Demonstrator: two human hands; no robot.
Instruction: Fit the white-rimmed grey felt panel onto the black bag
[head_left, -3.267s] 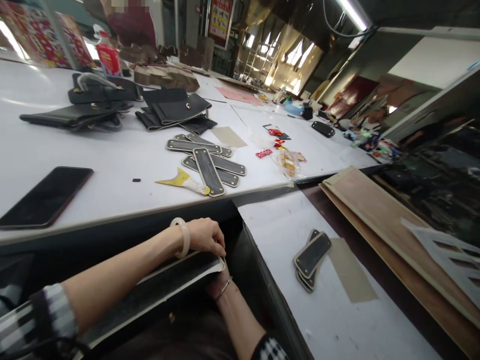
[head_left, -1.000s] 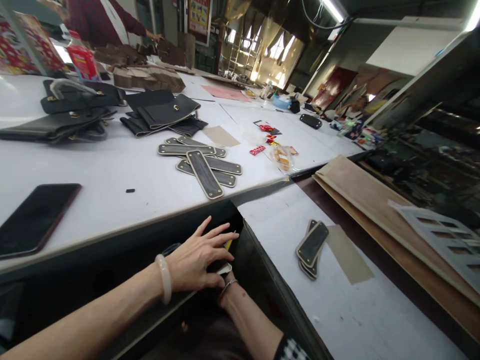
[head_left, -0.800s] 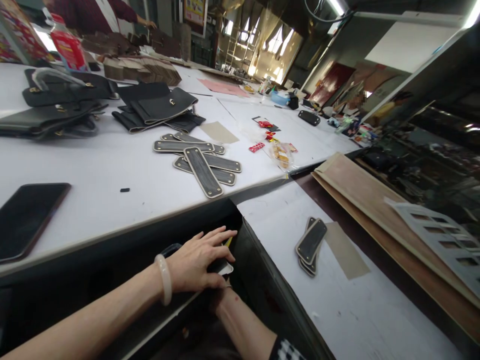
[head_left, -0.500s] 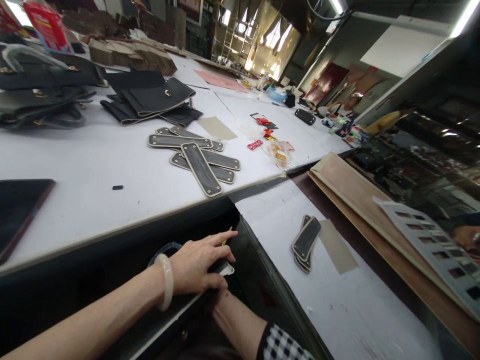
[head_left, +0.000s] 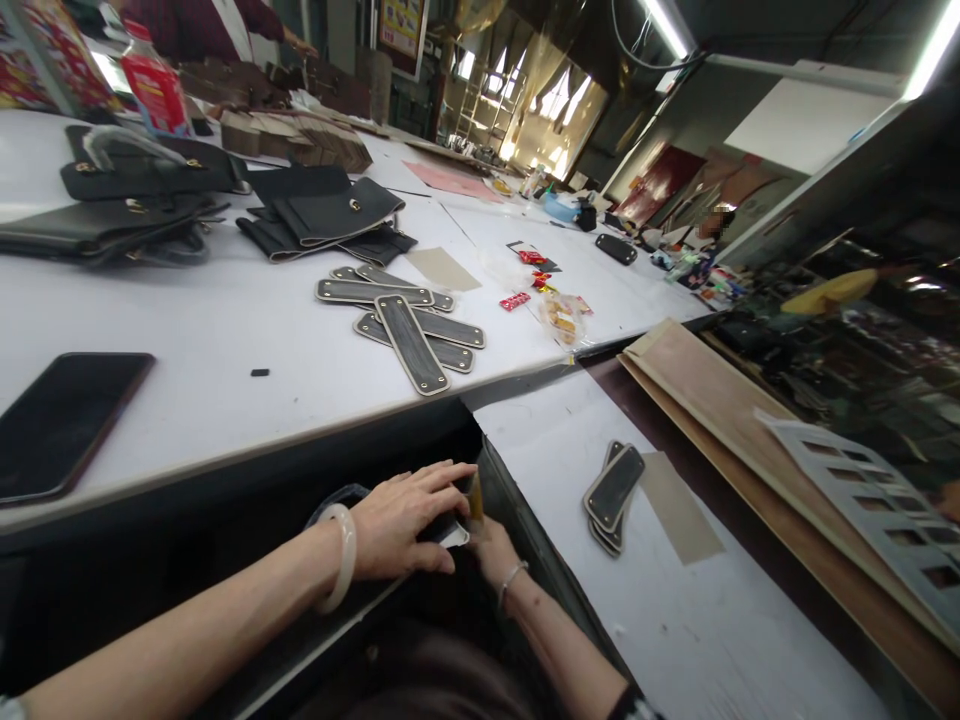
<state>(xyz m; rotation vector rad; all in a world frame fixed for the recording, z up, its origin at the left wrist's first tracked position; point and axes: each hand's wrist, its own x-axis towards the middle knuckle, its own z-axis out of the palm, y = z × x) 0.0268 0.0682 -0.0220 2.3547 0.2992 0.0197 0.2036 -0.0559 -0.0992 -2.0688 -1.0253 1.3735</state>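
Below the table edge, my left hand [head_left: 409,515], with a pale bangle on the wrist, lies over the end of a long black piece with a whitish edge [head_left: 455,537]. Its fingers bend over the far side, and the thumb stays on the near side. My right hand [head_left: 493,552] is closed at that same end, wearing a thin bracelet. A yellowish-brown thing [head_left: 475,498] stands up between the two hands; its kind does not show. The right fingertips are mostly hidden.
Black strips with pale borders and metal eyelets [head_left: 412,345] lie piled on the white table [head_left: 225,430]. Nearby are a phone [head_left: 71,425], black bag parts [head_left: 322,215] and snack packets [head_left: 559,318]. Smaller black pieces [head_left: 615,488] rest on the right-hand table.
My right hand has come out from beneath the left to the end of the black piece. The yellowish-brown thing shows more. My left hand stays nearly in place; the view has shifted slightly.
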